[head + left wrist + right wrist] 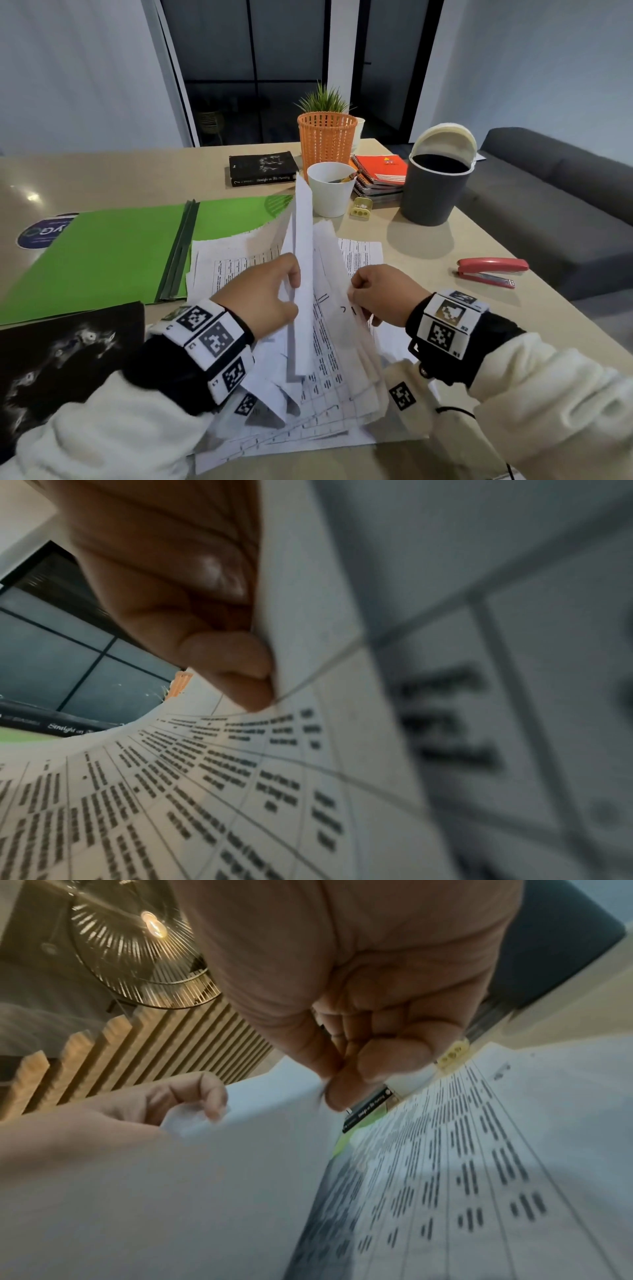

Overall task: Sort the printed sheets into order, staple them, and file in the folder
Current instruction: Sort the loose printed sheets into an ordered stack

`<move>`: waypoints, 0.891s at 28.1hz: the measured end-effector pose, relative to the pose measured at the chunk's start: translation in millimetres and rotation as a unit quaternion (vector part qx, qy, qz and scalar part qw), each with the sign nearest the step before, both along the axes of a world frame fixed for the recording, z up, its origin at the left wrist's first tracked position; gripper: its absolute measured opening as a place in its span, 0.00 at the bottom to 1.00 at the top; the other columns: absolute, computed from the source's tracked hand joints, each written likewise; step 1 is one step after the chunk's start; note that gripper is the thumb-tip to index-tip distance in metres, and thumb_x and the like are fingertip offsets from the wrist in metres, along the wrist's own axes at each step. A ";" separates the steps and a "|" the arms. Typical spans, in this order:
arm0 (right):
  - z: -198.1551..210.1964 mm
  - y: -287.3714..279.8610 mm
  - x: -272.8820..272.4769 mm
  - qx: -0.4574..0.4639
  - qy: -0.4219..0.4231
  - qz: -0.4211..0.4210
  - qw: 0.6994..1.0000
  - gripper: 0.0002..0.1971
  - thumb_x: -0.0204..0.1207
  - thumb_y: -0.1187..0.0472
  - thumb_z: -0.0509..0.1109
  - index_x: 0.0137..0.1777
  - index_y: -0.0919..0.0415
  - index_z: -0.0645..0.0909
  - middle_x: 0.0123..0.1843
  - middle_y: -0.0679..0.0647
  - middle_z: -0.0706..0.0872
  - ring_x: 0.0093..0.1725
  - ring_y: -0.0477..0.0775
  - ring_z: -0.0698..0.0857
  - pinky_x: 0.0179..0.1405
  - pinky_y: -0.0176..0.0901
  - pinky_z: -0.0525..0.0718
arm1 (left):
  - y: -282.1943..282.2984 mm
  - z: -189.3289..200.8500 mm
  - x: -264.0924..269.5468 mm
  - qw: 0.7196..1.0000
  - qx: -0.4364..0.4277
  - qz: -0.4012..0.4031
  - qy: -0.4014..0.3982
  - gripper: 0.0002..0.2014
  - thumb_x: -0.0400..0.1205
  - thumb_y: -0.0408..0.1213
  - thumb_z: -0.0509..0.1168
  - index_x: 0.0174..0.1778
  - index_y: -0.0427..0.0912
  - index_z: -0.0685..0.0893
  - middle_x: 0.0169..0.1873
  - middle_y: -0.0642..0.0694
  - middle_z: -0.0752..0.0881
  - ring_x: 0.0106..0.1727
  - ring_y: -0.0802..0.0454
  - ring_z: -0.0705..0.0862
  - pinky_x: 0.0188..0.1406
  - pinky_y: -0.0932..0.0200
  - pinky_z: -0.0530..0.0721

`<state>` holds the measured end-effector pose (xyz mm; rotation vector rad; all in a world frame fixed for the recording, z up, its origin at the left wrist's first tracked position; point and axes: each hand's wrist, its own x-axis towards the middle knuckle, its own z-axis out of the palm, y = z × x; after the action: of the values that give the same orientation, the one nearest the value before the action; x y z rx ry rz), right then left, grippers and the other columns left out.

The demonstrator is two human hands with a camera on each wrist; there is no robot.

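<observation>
A loose stack of printed sheets [325, 359] with tables of text lies on the beige table in front of me. My left hand [274, 291] pinches a few sheets [308, 615] and holds them raised on edge. My right hand [373, 291] pinches the edge of a sheet [274, 1123] in the stack's right part, and its fingertips [342, 1093] are curled together. More printed pages [233, 267] lie flat beneath. The open green folder [113, 250] lies to the left. The red stapler [489, 270] sits on the table to the right, away from both hands.
Behind the papers stand a white cup [330, 192] with pencils, an orange mesh basket [325, 140], a grey bin [435, 185] with its lid up, spiral notebooks [380, 174], a black book [262, 168] and a yellow sharpener [362, 207]. A dark book [61, 359] lies at my near left. A grey sofa [565, 205] borders the table's right.
</observation>
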<state>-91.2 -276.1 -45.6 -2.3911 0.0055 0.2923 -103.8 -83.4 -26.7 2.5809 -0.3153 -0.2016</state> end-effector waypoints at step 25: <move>33.9 -119.2 6.1 0.011 -0.318 -0.356 0.879 0.09 0.82 0.61 0.58 0.56 0.65 0.76 0.54 0.68 0.83 0.55 0.68 0.81 0.52 0.54 0.76 | -13.5 -10.0 5.4 0.998 -0.019 -0.044 0.036 0.30 0.80 0.37 0.63 0.75 0.58 0.60 0.35 0.54 0.78 0.31 0.61 0.76 0.30 0.66 0.70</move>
<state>-85.1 -395.3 -11.6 -2.1735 0.5573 -0.8286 -98.4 -97.0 -36.7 2.5170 -0.4030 -0.3155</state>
